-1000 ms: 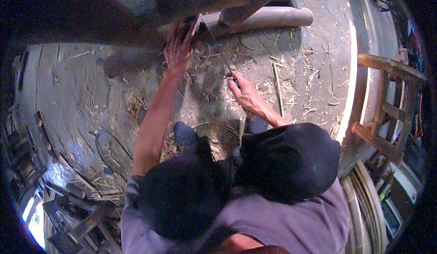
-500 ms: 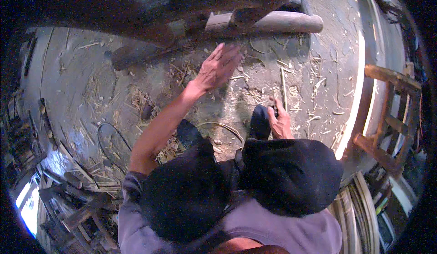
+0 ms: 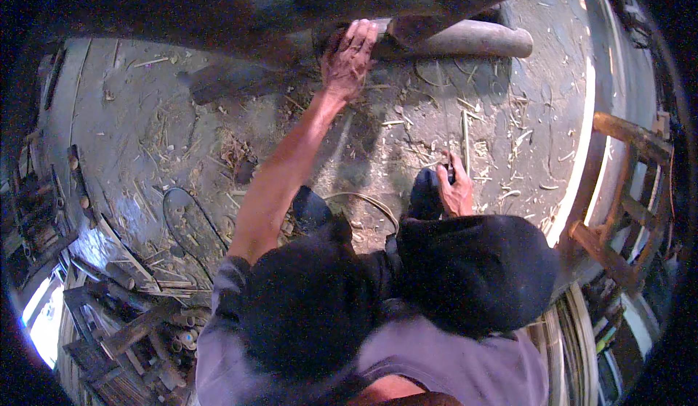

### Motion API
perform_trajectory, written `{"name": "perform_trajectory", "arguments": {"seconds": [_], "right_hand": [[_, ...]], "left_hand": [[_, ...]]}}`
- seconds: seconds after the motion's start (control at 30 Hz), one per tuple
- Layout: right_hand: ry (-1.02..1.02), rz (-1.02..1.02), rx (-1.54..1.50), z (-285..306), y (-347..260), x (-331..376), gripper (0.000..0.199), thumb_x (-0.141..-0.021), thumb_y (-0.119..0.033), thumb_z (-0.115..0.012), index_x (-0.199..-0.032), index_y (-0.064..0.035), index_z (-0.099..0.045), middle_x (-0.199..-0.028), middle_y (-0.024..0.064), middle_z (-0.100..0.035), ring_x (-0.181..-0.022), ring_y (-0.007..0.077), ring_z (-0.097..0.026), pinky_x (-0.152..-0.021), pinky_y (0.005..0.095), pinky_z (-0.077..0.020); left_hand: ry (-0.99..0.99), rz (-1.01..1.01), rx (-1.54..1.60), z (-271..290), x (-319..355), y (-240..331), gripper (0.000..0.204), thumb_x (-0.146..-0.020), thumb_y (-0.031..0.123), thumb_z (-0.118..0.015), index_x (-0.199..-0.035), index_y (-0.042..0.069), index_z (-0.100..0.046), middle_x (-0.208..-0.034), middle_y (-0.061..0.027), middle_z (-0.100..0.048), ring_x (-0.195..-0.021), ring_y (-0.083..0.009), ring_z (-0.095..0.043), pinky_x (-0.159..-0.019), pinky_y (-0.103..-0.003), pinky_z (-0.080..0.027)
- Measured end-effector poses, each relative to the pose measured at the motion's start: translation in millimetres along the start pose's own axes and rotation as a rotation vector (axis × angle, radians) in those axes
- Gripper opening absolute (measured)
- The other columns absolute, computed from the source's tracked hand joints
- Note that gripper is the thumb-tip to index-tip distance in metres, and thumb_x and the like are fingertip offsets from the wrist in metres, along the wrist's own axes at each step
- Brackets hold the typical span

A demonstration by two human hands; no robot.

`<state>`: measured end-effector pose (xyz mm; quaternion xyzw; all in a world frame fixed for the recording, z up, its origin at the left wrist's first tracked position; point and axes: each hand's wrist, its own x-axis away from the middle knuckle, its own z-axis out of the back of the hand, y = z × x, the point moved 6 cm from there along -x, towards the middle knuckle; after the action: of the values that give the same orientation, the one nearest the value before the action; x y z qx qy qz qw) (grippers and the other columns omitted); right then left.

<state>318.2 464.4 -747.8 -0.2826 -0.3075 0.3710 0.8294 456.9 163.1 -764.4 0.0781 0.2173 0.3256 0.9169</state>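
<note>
My left hand [image 3: 350, 58] reaches far forward with its fingers stretched out, on or just over the round wooden rail [image 3: 465, 40] of a heavy timber frame. Whether its fingertips touch the wood I cannot tell. Close to my right knee, my right hand [image 3: 456, 189] is closed round a small dark-handled tool [image 3: 449, 169]. A thin, faint part seems to run forward from the handle, but its kind is too unclear to make out. Beside that hand lies a pale thin strip [image 3: 466, 141] on the floor.
Shavings and splinters [image 3: 407, 141] litter the floor. A wooden stand [image 3: 631, 135] is at the right, with bundled long strips [image 3: 574, 333] behind it. Piled wood pieces [image 3: 138, 326] fill the lower left. Near my feet lies a bent strip [image 3: 367, 199], with a dark loop [image 3: 169, 213] further left.
My left hand has moved forward from over the littered floor to the wooden rail. My right hand stays by the knee, still closed on the tool. The view has shifted slightly.
</note>
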Motion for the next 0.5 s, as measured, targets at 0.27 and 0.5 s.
{"name": "perform_trajectory", "arguments": {"seconds": [0.27, 0.5], "right_hand": [[0.042, 0.035, -0.17, 22, -18, -2, 0.041, -0.093, -0.012, -0.055, -0.134, -0.0087, -0.053, -0.071, 0.0018, -0.052, -0.061, 0.009, -0.048, -0.056, 0.0262, -0.0414], [-0.015, 0.174, -0.03, 22, -29, 1, 0.04, -0.091, -0.011, -0.057, -0.131, -0.0078, -0.056, -0.074, 0.0038, -0.054, -0.064, 0.011, -0.052, -0.059, 0.0272, -0.0435]], "left_hand": [[0.038, -0.002, 0.006, 3, -1, 0, 0.07, -0.082, 0.03, -0.068, -0.143, 0.012, -0.039, -0.147, -0.0064, -0.041, -0.139, -0.026, -0.035, -0.114, -0.041, -0.028], [0.054, 0.007, 0.017, 4, 0, -1, 0.063, -0.084, 0.022, -0.065, -0.141, 0.013, -0.042, -0.146, -0.005, -0.044, -0.138, -0.0233, -0.037, -0.112, -0.042, -0.031]]}}
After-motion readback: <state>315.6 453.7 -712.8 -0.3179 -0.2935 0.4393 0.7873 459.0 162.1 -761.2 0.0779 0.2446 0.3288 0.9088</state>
